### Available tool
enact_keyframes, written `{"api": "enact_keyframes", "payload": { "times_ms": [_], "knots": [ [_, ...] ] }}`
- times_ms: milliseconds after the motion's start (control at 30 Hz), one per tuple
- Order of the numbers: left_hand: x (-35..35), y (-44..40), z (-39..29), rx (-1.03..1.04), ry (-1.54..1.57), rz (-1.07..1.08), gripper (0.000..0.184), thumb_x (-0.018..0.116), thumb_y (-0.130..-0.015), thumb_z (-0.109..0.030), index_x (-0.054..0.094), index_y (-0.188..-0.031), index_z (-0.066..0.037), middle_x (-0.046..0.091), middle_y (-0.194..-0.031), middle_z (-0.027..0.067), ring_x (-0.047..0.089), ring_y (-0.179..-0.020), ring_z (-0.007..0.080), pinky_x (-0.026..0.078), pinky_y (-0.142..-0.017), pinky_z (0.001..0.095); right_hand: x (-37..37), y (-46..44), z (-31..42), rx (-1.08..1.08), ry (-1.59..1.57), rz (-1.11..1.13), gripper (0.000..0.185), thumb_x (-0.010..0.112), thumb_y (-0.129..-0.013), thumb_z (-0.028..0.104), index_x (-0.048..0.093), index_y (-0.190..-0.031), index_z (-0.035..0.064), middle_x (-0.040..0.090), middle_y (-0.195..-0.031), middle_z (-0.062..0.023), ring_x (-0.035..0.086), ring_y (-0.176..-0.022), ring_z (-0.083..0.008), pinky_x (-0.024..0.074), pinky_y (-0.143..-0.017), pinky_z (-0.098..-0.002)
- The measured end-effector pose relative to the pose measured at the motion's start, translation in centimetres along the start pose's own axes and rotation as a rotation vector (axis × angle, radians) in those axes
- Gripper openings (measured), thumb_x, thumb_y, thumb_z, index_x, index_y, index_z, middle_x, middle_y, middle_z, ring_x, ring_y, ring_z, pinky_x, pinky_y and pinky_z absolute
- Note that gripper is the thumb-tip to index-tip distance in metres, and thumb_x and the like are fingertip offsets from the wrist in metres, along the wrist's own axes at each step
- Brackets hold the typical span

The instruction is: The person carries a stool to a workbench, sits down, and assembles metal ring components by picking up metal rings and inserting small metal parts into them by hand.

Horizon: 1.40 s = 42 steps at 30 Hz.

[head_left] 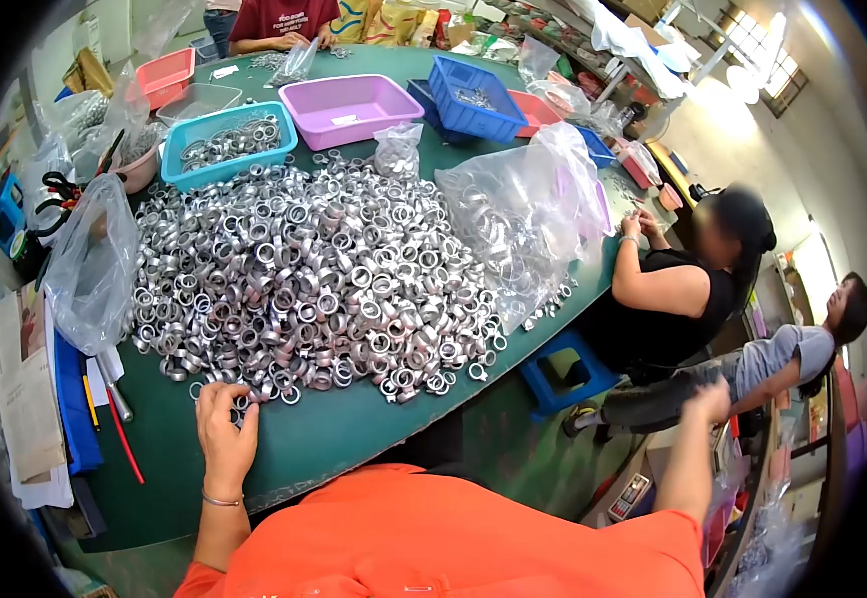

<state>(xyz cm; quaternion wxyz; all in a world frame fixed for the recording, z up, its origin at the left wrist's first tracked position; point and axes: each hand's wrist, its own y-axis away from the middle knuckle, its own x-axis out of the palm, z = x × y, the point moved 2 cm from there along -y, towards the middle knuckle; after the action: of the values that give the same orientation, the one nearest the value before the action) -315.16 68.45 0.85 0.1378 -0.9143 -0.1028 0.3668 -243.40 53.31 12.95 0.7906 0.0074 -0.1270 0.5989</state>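
Observation:
A large heap of silvery metal rings (319, 269) covers the middle of the green table. At its front left edge my left hand (222, 429) rests on the tabletop, fingers bent and thumb apart, touching a few loose rings. One ring shows between the thumb and forefinger, but no firm grip on it is visible. My right hand (710, 401) is stretched far out to the right, away from the table. Motion blurs it, and its fingers cannot be made out.
Behind the heap stand a turquoise basin (229, 179) of rings, a purple basin (349, 132) and a blue crate (473, 125). Clear plastic bags (528, 204) lie right. A seated person (663, 284) works beside a blue stool (565, 377); another person (782, 364) is farther right.

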Motion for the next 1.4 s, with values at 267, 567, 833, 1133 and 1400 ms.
{"api": "enact_keyframes", "payload": {
  "times_ms": [267,567,833,1133,1400],
  "knots": [
    [-0.2,0.2,0.5,-0.027,0.062,0.021,0.025,0.065,-0.066,0.000,0.059,-0.090,-0.004,0.052,-0.092,0.0114,0.051,-0.089,0.0310,0.040,-0.080,0.0374,-23.8,-5.9,8.6,-0.152,0.731,-0.590,0.030,0.064,-0.072,0.013,0.060,-0.095,-0.0059,0.061,-0.080,-0.0127,0.057,-0.064,-0.0234,0.0494,-0.059,-0.0339],
    [-0.7,0.9,0.6,0.061,0.194,0.043,0.021,0.067,-0.070,-0.003,0.061,-0.090,-0.001,0.056,-0.094,0.0116,0.056,-0.088,0.0273,0.045,-0.077,0.0318,-5.9,1.7,-6.3,-0.828,0.693,0.450,0.035,0.059,-0.081,0.012,0.055,-0.114,0.0005,0.059,-0.083,-0.0095,0.053,-0.071,-0.0172,0.0449,-0.067,-0.0291],
    [-2.9,-2.6,4.1,0.002,-0.222,-0.195,0.033,0.066,-0.074,-0.015,0.059,-0.106,-0.007,0.044,-0.124,0.0167,0.044,-0.112,0.0364,0.036,-0.095,0.0406,2.6,53.3,-1.4,-1.287,-0.483,2.181,0.035,0.063,-0.069,0.002,0.059,-0.104,0.0037,0.059,-0.097,-0.0120,0.057,-0.087,-0.0290,0.0459,-0.076,-0.0394],
    [-0.1,2.8,0.5,0.030,-0.113,-0.054,0.033,0.059,-0.075,-0.002,0.056,-0.107,-0.002,0.047,-0.125,0.0159,0.046,-0.114,0.0337,0.037,-0.095,0.0403,-0.4,61.8,-4.6,-1.373,-0.243,2.168,0.042,0.065,-0.075,0.021,0.053,-0.113,0.0083,0.048,-0.125,-0.0084,0.041,-0.118,-0.0294,0.0317,-0.095,-0.0503],
    [-3.2,-4.0,2.6,0.163,-0.355,-0.296,0.032,0.062,-0.080,-0.021,0.058,-0.108,-0.006,0.049,-0.114,0.0161,0.047,-0.103,0.0341,0.037,-0.089,0.0412,-1.8,59.1,-4.8,-1.347,-0.178,2.132,0.032,0.061,-0.079,0.017,0.057,-0.108,0.0059,0.049,-0.125,-0.0076,0.041,-0.118,-0.0285,0.0288,-0.098,-0.0467]
  ]
}}
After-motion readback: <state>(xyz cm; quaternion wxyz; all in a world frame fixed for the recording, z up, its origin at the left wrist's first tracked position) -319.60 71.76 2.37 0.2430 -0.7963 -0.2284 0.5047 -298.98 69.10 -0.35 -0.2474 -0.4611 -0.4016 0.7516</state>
